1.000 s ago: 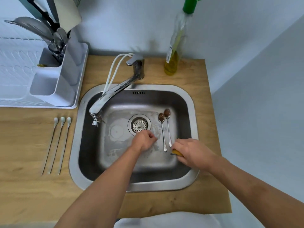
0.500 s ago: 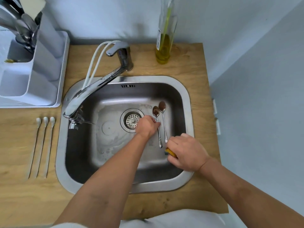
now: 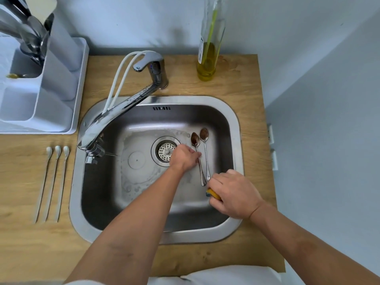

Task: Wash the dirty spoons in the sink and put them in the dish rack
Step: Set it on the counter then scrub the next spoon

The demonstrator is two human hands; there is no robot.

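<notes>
A clear bottle (image 3: 208,56) of yellow liquid stands on the wooden surface (image 3: 244,83) at upper centre. Three pale long-handled sticks (image 3: 54,179) lie side by side at the left of the frame. A chrome faucet (image 3: 123,112) slants toward the left.
</notes>
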